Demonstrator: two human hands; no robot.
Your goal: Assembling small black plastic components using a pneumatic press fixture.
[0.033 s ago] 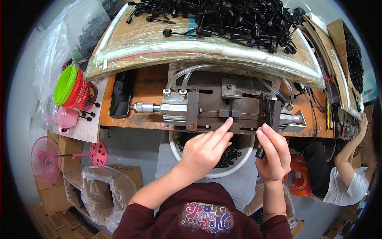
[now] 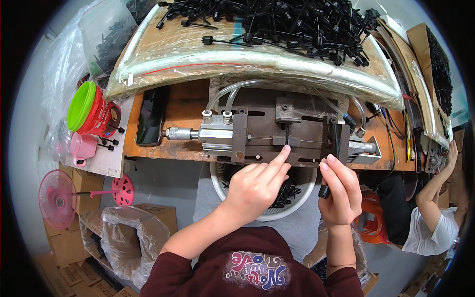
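Left hand (image 2: pixel 257 185), forefinger extended onto grey metal pneumatic press jig (image 2: pixel 277 133); right hand (image 2: pixel 340 190) pinching small black plastic part (image 2: pixel 324 191); advisable: seat squarely, fingers withdrawn.

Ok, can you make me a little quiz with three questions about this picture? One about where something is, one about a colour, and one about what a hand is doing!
1. Where is the white basket?
A. under the front of the metal press
B. on top of the wrapped board
C. beside the fan

2. What colour is the lid of the red tub?
A. blue
B. green
C. black

3. What is the right hand doing?
A. lying flat and empty
B. holding a cup
C. pinching a small black part

Answers: 1 A, its rim shows just below the press. 2 B, the lid is bright green. 3 C, the part sits between its fingers while the left hand points at the press.
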